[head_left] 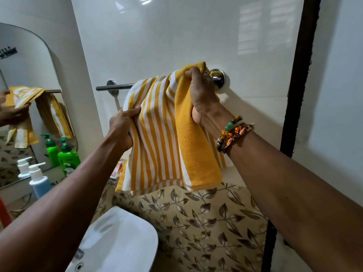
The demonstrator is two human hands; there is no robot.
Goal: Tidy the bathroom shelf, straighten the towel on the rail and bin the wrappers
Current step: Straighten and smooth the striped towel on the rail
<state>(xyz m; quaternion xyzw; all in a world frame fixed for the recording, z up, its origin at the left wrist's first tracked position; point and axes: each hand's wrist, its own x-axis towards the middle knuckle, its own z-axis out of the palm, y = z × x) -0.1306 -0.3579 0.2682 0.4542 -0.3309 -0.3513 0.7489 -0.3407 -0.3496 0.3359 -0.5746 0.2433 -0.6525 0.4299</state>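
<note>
Yellow-and-white striped towel [163,134] hangs over the chrome rail [115,87] on the white tiled wall. It is bunched toward the rail's right end, and the left stretch of the rail is bare. Towel's lower hem hangs uneven, in front of the leaf-patterned tiles [196,222].

Left grip [122,126]: fingers curled tight round a gathered fold at the towel's left edge, below rail height. Right grip [200,93]: closed on the towel's top right part, up at the rail, just beside the round wall mount [218,78]. Fabric bulges above the knuckles. Beaded bracelets [231,134] on the right wrist. Both arms reach up and forward.

Mirror [29,75] at left reflects the towel and a hand. On the ledge under it: green pump bottle [67,154], touching the mirror edge or just beside it, and closer to the camera a blue bottle with white pump [39,183]. Both are doubled in the mirror. Small orange-ish item behind the towel's lower left corner, too hidden to tell. White sink [117,242] at bottom, below the left arm. Dark vertical frame [298,75] at right.
</note>
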